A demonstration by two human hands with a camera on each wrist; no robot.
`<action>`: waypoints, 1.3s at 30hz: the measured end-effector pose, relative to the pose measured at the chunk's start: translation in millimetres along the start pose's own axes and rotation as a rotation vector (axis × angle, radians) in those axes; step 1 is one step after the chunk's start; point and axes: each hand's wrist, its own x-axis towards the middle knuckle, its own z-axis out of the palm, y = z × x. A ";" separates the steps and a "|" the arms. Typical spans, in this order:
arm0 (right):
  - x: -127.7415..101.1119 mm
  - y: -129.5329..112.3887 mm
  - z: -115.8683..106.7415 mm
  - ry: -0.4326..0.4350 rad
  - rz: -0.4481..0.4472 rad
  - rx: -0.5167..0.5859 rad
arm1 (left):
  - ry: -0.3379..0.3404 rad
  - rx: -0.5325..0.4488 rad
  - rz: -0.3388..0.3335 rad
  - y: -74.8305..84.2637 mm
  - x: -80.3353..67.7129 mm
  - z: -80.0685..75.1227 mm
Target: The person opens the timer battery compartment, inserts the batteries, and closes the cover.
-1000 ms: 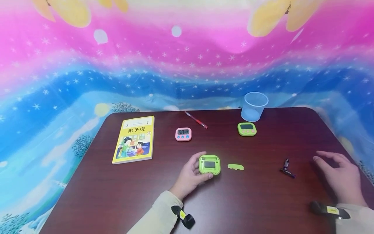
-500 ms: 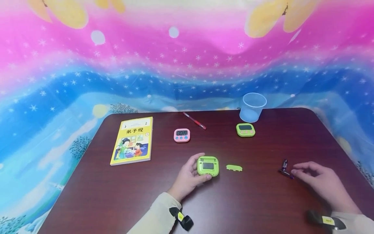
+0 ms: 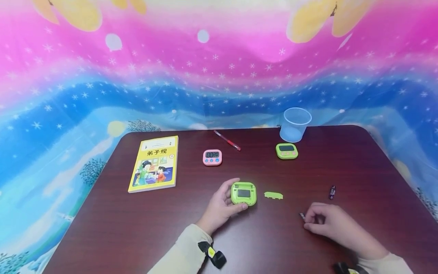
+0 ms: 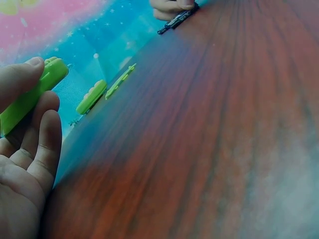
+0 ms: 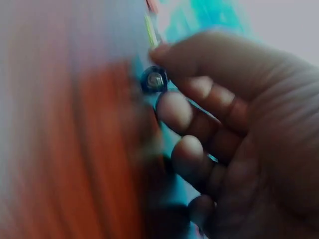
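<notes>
Battery (image 3: 302,216) pinched between thumb and fingertips of my right hand (image 3: 328,224), low over the table (image 3: 359,160), right of the green timer (image 3: 243,193). My left hand (image 3: 220,205) curls round that timer, tilting it up on edge; its detached cover (image 3: 273,195) lies just beside it. Second battery (image 3: 332,192) lies apart, further right. Judgement: keep timer steady and check battery polarity before seating it. Clear cup (image 3: 295,124) at far edge appears empty; another green timer (image 3: 286,151) sits just before it
</notes>
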 end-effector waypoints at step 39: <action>97.5 -67.6 61.5 0.163 0.038 0.220 | -0.105 0.007 0.039 -1.7 -1.0 2.1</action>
